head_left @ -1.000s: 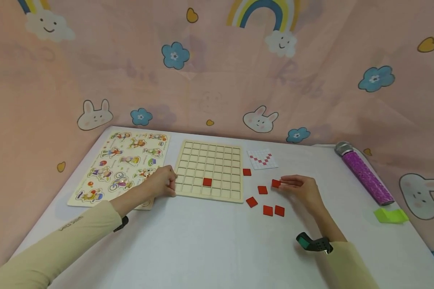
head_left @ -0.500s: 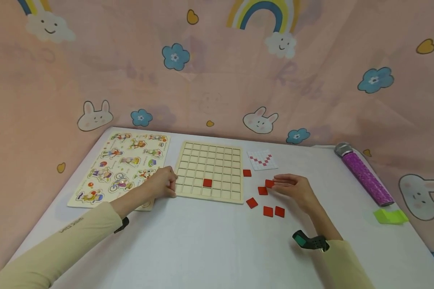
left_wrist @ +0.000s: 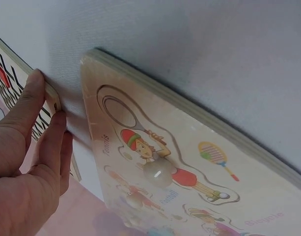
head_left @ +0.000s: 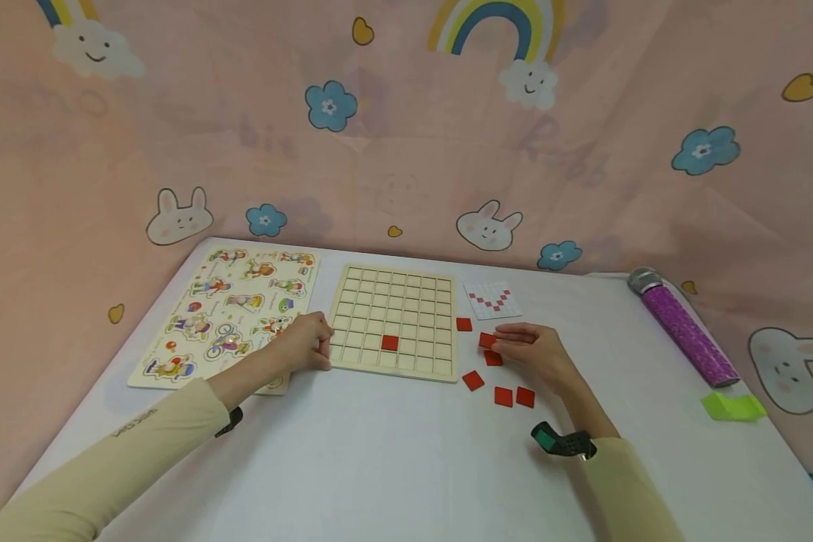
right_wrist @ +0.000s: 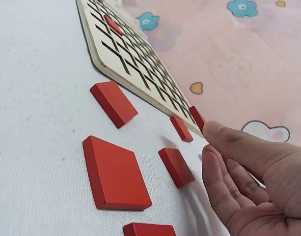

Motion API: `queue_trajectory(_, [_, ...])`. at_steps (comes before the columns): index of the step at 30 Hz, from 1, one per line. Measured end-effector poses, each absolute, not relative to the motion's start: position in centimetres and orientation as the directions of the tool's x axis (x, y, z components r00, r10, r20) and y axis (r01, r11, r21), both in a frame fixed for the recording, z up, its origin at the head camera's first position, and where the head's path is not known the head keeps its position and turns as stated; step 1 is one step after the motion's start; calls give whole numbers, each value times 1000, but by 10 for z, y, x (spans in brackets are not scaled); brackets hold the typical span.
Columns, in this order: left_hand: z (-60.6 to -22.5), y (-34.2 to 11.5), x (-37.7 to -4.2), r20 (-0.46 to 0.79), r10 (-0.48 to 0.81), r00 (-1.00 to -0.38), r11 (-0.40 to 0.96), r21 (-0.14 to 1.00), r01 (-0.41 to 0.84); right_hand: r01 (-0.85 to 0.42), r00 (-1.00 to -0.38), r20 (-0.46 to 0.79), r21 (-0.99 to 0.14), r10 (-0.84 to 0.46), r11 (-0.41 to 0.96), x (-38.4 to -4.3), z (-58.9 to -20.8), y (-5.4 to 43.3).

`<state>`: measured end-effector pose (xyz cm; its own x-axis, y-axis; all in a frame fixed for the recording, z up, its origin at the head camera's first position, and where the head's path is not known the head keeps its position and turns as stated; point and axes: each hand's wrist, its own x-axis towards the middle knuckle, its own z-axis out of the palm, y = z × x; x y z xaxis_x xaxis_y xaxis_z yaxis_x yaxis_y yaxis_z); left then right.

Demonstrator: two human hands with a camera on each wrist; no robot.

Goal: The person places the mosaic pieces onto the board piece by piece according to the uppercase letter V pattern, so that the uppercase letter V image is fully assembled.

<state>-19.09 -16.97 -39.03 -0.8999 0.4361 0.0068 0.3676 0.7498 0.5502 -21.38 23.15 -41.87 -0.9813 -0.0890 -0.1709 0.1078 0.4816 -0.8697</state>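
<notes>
A loose red tile [head_left: 464,324] lies between right hand [head_left: 534,354] and gridded board [head_left: 393,309]

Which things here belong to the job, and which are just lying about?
Likely the job's: pale wooden grid board, red square tiles, white card with red pattern.
Seemingly lying about: cream wooden picture puzzle, purple glittery microphone, lime-green folded piece.

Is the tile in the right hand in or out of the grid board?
Out: the head view shows the right hand pinching the red tile beside the grid board, apart from its edge.
</notes>
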Motion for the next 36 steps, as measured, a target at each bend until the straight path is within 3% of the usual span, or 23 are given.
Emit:
queue_trajectory(11, [-389, -169, -191, -4, 428, -904, 756, 550, 356, 144, -975, -206, -867, -80, 478, -219, -416, 205])
queue_trajectory(36, [-389, -166, -191, -2, 421, -907, 756, 554, 349, 45, -982, -106, -936, -158, 350, -239, -414, 158])
